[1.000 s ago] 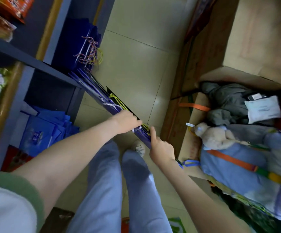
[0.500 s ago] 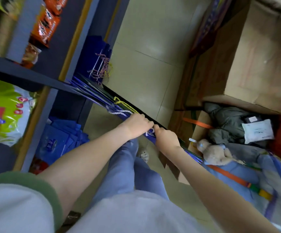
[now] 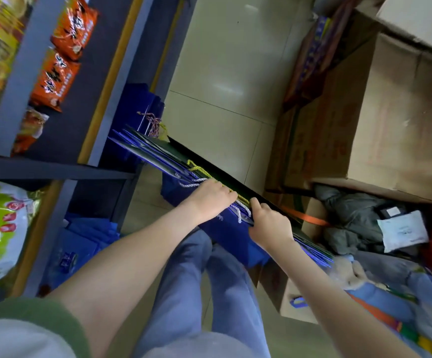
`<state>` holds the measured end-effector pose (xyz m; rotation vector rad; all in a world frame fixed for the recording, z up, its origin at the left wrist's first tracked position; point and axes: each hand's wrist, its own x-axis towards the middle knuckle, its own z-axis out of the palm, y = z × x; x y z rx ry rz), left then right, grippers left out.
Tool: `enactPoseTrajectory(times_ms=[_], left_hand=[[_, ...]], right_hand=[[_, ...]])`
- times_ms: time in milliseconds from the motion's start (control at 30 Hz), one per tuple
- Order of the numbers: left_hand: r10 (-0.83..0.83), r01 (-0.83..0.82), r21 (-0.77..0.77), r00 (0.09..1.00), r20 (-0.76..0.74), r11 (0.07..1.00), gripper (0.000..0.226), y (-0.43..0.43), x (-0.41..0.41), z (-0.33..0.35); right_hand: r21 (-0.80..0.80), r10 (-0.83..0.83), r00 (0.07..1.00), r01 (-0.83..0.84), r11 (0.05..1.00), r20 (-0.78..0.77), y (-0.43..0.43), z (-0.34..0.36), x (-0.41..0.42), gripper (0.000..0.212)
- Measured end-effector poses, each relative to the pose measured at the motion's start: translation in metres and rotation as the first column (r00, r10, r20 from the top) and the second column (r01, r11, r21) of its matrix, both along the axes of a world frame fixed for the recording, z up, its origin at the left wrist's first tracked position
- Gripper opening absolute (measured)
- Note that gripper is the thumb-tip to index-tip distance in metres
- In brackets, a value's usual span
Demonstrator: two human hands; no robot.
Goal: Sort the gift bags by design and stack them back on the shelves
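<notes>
The person holds a bundle of flat gift bags (image 3: 225, 229) edge-up in front of their legs, just beside the dark metal shelf (image 3: 54, 169). The bundle runs slantwise from the shelf corner toward the lower right; most bags are blue, with a black one on the far side. Yellow rope handles (image 3: 196, 167) and white rope handles (image 3: 243, 210) poke out of the top edge.

The left hand (image 3: 211, 198) has its fingers curled over the top edge of the bundle at the handles. The right hand (image 3: 270, 224) grips the same edge just beside it, fingers wrapped over the bags.

More blue gift bags (image 3: 85, 244) lie on the lower shelf level, and another blue batch (image 3: 137, 107) stands farther along the shelf. Orange snack packets (image 3: 62, 71) sit on the upper level. To the right are a large cardboard box (image 3: 403, 120), a grey garment (image 3: 352, 218), a white packet (image 3: 403, 231) and a plush toy (image 3: 349, 272).
</notes>
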<state>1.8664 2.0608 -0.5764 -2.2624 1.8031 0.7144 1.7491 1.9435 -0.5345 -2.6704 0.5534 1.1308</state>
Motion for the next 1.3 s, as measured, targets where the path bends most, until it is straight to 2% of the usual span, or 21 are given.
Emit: enactPoseTrajectory(times_ms=[67,200,267,333,467,600,700,767,867,1033,1100,1167,1300], left_hand=[[0.009,-0.006,-0.061,0.999,0.047,0.998,0.036,-0.005,0.001,-0.005],[0.085,-0.066,-0.225,0.993,0.076,0.972,0.033,-0.019,0.005,-0.009],[0.170,-0.130,-0.348,0.982,0.086,0.929,0.023,-0.024,0.000,-0.001],[0.280,-0.210,-0.459,0.956,0.088,0.863,0.024,-0.028,-0.010,0.009],[0.379,-0.290,-0.495,0.921,0.088,0.819,0.028,-0.034,-0.016,0.037],[0.337,-0.241,-0.527,0.937,0.094,0.815,0.025,-0.032,-0.011,0.060],[0.361,-0.214,-0.587,0.921,0.145,0.781,0.040,-0.029,-0.015,0.069],[0.387,-0.226,-0.579,0.906,0.169,0.783,0.042,-0.031,-0.020,0.069],[0.360,-0.204,-0.553,0.914,0.188,0.807,0.032,-0.038,-0.022,0.057],[0.249,-0.138,-0.465,0.950,0.187,0.875,0.041,-0.036,-0.024,0.030],[0.213,-0.119,-0.425,0.960,0.181,0.898,0.034,-0.031,-0.031,0.014],[0.197,-0.132,-0.352,0.968,0.154,0.927,0.026,-0.030,-0.038,-0.002],[0.228,-0.194,-0.284,0.969,0.091,0.939,0.030,-0.028,-0.046,-0.039]], right_hand=[[0.016,-0.003,1.000,0.003,1.000,0.009,-0.007,-0.011,0.005,0.050],[-0.055,0.129,0.987,-0.124,0.991,0.095,-0.024,-0.024,0.002,0.052],[-0.087,0.125,0.982,-0.113,0.990,0.141,-0.033,-0.020,-0.001,0.056],[-0.110,0.124,0.978,-0.107,0.988,0.167,-0.039,-0.010,-0.002,0.059],[-0.147,0.134,0.961,-0.100,0.984,0.242,-0.042,0.020,-0.001,0.061],[-0.157,0.129,0.963,-0.094,0.983,0.236,-0.037,0.045,-0.002,0.062],[-0.096,0.058,0.964,-0.034,0.995,0.261,-0.038,0.054,-0.005,0.062],[-0.030,-0.007,0.950,0.017,0.999,0.312,-0.045,0.052,-0.006,0.061],[0.064,-0.057,0.942,0.038,0.997,0.332,-0.052,0.038,-0.007,0.059],[0.128,-0.028,0.976,0.000,0.992,0.216,-0.052,0.004,-0.021,0.055],[0.139,-0.004,0.985,-0.021,0.990,0.171,-0.054,-0.009,-0.024,0.051],[0.141,0.020,0.991,-0.039,0.989,0.134,-0.055,-0.022,-0.026,0.046],[0.153,0.041,0.993,-0.058,0.986,0.109,-0.051,-0.052,-0.029,0.043]])
